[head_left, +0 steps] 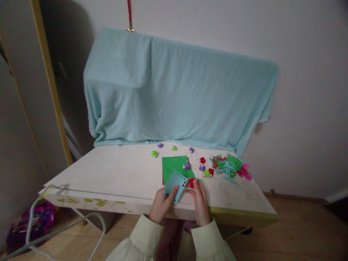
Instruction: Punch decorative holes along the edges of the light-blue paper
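Note:
My left hand (162, 205) pinches a small light-blue paper sheet (174, 184) with punched holes along its edge, held tilted at the table's front edge. My right hand (200, 200) grips a small red paper punch (191, 182) at the sheet's right edge. Just beyond lies a green paper sheet (175, 166) over a red one, with a purple punch (186, 166) resting on it.
A white table (114, 174) carries several small green, purple and red punches (202, 167) and a heap of cut paper scraps (227, 165) at the right. A light-blue towel (174, 90) drapes something behind. A white cable (67, 224) and a purple bag (29, 221) are on the floor, left.

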`<action>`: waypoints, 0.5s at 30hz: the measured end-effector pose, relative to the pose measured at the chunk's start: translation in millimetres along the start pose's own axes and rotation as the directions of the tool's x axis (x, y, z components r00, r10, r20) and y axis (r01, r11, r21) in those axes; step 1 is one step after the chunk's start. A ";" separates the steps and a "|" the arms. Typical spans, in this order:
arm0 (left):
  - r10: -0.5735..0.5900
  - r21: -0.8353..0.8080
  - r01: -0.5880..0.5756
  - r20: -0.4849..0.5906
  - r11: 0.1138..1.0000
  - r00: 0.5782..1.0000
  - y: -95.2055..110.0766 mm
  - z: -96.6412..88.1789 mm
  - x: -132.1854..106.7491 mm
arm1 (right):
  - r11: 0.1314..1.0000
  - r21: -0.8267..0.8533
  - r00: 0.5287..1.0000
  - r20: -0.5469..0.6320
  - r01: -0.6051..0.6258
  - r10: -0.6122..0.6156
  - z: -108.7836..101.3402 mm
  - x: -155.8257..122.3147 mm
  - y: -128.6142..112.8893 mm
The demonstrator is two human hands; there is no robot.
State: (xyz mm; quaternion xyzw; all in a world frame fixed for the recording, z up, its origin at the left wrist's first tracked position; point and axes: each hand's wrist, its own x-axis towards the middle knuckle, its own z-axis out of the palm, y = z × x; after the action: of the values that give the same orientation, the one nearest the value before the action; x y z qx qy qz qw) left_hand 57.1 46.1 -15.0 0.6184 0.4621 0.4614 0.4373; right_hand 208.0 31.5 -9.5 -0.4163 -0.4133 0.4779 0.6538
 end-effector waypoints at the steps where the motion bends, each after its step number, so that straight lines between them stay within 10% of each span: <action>1: -0.003 0.001 0.003 -0.002 1.000 1.000 0.2 0.1 0.1 | 1.000 0.023 1.000 0.002 0.000 0.000 0.3 0.4 -0.2; 15: 0.013 0.066 -0.013 -0.003 0.998 1.000 -1.1 1.6 0.5 | 0.996 -0.081 0.995 0.099 0.035 -0.027 6.1 -0.5 -10.3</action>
State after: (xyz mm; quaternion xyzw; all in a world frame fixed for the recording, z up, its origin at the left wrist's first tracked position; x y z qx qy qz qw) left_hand 58.6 46.6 -16.3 0.6345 0.4738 0.4499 0.4130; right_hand 205.1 29.9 2.0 -0.4125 -0.4705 0.4702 0.6224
